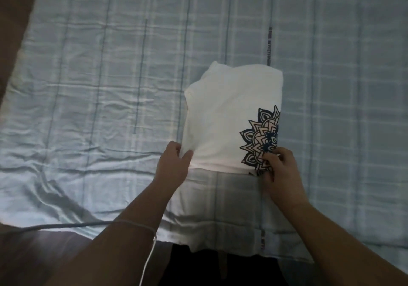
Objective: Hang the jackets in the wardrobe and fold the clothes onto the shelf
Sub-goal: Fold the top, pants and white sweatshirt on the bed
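Head view: my left hand (174, 164) has its thumb laid on top of the white T-shirt (223, 118) at its near left corner, with the fingers curled at the edge, so I read it as pinching the cloth. My right hand (280, 171) is curled too, fingertips gripping the near right corner, right on the dark mandala print (262, 135). The T-shirt sits partly folded on the bed, closer to the near edge than the far one and somewhat right of the middle. It stretches straight away from both hands, long axis running from the near edge toward the far edge, and the hands are equally close, one per corner. I judge the coming move to be a fold of that near hem away from me. The cloth looks like soft, thin cotton, a rounded rectangle with a bulkier far end. The checked pale-blue bedsheet (99, 76) beneath is creased. A thin white cable (150, 248) crosses my left forearm.
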Available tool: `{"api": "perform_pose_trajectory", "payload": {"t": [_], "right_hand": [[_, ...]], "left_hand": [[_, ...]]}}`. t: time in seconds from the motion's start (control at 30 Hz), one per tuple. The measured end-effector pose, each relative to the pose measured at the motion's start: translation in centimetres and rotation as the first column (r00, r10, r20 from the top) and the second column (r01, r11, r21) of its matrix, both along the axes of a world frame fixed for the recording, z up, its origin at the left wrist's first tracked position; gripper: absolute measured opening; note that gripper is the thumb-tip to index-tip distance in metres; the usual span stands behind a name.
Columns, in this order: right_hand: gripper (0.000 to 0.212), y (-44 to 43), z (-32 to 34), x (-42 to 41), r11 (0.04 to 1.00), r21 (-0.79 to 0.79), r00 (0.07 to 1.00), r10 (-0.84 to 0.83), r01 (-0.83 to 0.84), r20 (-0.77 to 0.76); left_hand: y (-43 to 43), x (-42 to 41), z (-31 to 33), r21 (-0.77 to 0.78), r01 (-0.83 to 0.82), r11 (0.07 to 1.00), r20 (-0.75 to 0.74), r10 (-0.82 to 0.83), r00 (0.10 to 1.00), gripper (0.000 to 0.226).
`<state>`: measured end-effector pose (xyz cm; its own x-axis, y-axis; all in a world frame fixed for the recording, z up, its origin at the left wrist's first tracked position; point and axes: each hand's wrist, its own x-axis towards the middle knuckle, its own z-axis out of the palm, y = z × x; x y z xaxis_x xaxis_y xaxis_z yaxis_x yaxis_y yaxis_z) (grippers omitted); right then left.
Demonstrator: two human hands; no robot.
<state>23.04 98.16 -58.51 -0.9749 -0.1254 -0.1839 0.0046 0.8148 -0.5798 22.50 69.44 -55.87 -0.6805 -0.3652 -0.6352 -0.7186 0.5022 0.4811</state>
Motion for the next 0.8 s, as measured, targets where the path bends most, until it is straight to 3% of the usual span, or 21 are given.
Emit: {"api": "perform_pose_trajectory", "payload": {"t": [0.17,0.37,0.5,0.57,0.6,0.67,0.73,0.8], "right_hand": [[0.040,2.2,0.5,0.5,0.995,-0.102,0.996,-0.002,-0.007,-0.091],[0.038,3.5,-1.4,2.0,0.999,-0.026,0.999,0.045,-0.044,0.026],[0.041,3.0,0.4,1.2,0.991,0.107,0.995,0.089,-0.085,-0.035],[0.043,2.6,1.8,0.1,0.992,0.105,0.991,0.076,-0.065,-0.107],[0.043,2.2,2.4,-0.6,0.995,0.081,0.989,0.062,-0.052,-0.134],[0.044,0.8,3.1,-2.4,0.998,0.026,0.984,0.064,-0.061,-0.168],[0.049,-0.9,3.0,-4.5,0.993,0.048,0.980,0.116,-0.110,-0.164],[0.057,-2.5,1.9,-6.4,0.961,0.222,0.978,0.187,-0.163,-0.093]], "left_hand": [[0.1,1.1,0.2,0.137,-0.137,0.981,0.027,0.135,0.990,0.017],[0.5,1.8,-0.6,0.130,-0.183,0.974,0.091,0.172,0.981,0.023],[0.7,0.8,0.4,-0.105,0.063,0.992,0.124,-0.050,0.991,0.031],[1.4,-0.3,1.3,-0.238,0.156,0.958,-0.045,-0.172,0.984,0.044],[2.1,-0.9,1.8,-0.297,0.204,0.933,-0.200,-0.270,0.942,0.050],[4.3,-2.6,2.3,-0.398,0.334,0.855,-0.420,-0.493,0.762,0.054],[6.7,-4.4,1.5,-0.472,0.484,0.737,-0.409,-0.669,0.620,0.057],[8.4,-6.1,-0.4,-0.525,0.579,0.624,-0.261,-0.765,0.588,0.060]]}}
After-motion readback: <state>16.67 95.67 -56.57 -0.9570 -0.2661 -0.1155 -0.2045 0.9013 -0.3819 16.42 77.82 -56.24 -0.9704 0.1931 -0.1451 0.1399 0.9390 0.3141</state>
